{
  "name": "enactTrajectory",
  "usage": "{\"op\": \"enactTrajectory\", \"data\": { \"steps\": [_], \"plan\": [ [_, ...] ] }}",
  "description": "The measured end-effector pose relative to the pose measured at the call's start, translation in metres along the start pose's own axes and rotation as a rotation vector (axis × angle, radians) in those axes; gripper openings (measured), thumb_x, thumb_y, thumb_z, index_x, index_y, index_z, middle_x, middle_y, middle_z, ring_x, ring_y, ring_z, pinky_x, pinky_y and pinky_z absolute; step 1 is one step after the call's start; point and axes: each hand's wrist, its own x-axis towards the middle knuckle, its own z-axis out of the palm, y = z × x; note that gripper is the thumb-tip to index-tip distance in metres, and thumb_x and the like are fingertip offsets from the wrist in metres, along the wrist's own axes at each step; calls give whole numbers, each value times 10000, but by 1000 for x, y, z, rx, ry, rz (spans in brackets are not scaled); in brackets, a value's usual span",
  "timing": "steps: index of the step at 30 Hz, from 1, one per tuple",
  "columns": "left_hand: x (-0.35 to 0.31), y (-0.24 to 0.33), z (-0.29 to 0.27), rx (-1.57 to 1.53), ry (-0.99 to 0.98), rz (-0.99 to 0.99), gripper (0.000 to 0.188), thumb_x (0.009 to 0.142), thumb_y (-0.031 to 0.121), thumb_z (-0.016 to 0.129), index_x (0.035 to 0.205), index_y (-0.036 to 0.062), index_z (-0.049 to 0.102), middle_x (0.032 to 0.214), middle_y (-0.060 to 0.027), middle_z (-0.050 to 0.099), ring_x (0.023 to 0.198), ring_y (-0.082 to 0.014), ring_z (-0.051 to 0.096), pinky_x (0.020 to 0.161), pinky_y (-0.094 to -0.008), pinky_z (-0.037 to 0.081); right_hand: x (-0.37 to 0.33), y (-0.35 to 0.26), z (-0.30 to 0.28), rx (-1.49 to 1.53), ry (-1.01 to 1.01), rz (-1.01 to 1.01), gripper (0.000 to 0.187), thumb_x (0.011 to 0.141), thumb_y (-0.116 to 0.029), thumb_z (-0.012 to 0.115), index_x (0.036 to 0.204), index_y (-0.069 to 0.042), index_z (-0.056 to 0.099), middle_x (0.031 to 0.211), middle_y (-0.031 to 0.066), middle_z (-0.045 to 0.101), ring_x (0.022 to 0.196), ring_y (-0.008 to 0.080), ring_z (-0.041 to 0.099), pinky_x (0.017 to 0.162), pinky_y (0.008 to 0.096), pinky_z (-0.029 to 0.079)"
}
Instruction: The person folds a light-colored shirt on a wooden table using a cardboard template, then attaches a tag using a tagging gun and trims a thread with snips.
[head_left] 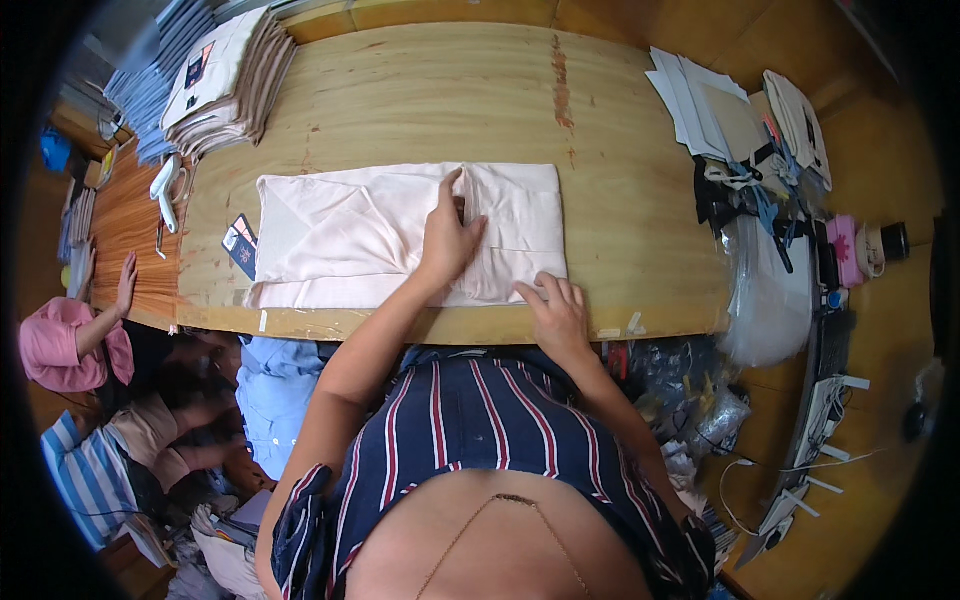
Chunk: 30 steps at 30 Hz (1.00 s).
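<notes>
A: We see 2 bare hands on a pale pink garment (350, 240), laid flat and part-folded along the near edge of a long wooden table (620, 180); the left hand (448, 240) lies open, palm down, fingers stretched toward the middle fold, likely to pin the layers in place.

B: And the right hand (555, 312); we find it flat too, fingers spread at the garment's near right corner, gripping nothing, seemingly smoothing the hem; a stack of folded beige garments (225, 85) waits at the far left, card sheets (700, 105) far right.
</notes>
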Motion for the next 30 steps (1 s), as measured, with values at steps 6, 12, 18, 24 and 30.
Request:
{"op": "enactTrajectory", "data": {
  "steps": [6,12,18,24,30],
  "plan": [
    [-51,45,2,455,-334,501,612,741,444,532,1215,76,412,1279,-182,348,1198,-369,293,961,-494,239,66,34,-22,370,167,-66,297,681,-19,523,967,-55,594,1065,119,540,1028,299,473,864,377,364],
    [-64,24,23,625,-515,521,673,787,507,419,1321,122,279,1332,-190,280,1242,-400,210,984,-549,158,145,41,44,-38,-408,-176,500,867,-414,362,1293,-153,334,1386,-10,244,1288,208,177,1025,476,131],
    [-89,47,49,850,-358,425,568,790,252,427,1321,113,280,1333,-237,259,1181,-438,306,927,-555,273,153,89,48,192,-208,-95,430,813,-143,415,1238,-210,432,1383,32,249,1287,206,187,1022,471,151],
    [-75,51,57,502,-335,322,543,764,198,498,1270,67,350,1248,-183,402,1095,-367,432,888,-423,377,115,112,-6,113,-205,3,564,652,106,463,1085,-234,587,1318,87,359,1241,287,279,1012,406,209],
    [-56,101,-29,-460,-107,24,255,874,211,438,915,-1,574,659,-114,582,544,-253,533,566,-304,425,110,149,-19,948,-115,-176,251,652,32,575,870,-70,643,1232,155,443,1169,274,389,950,372,310]
  ]
}}
